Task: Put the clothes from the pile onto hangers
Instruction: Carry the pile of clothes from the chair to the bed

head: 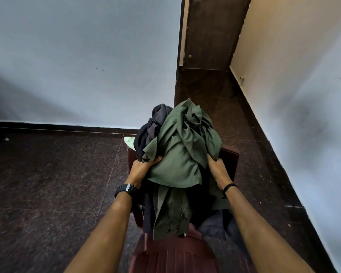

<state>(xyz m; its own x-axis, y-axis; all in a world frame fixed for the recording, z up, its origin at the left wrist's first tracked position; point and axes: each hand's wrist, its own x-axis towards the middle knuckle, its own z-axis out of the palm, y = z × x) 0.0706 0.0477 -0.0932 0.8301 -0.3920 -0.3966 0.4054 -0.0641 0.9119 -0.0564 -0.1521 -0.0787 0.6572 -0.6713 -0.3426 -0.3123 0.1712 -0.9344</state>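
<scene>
A bundle of clothes is held up in front of me over a maroon plastic chair (229, 154). An olive green garment (181, 150) lies on top, with dark grey and navy pieces (156, 123) behind it at the left. A pale green piece (130, 141) peeks out at the far left. My left hand (142, 168) grips the bundle's left side, thumb over the green cloth. My right hand (218, 169) grips its right side, fingers dug into the fabric. More cloth hangs down between my forearms. No hanger is in view.
A dark speckled stone floor (47, 184) spreads to the left. A pale wall (77, 66) stands ahead and another (293, 85) at the right. A dark wooden door (211, 32) closes a narrow passage behind the chair. The chair's ribbed part (175, 259) is near my legs.
</scene>
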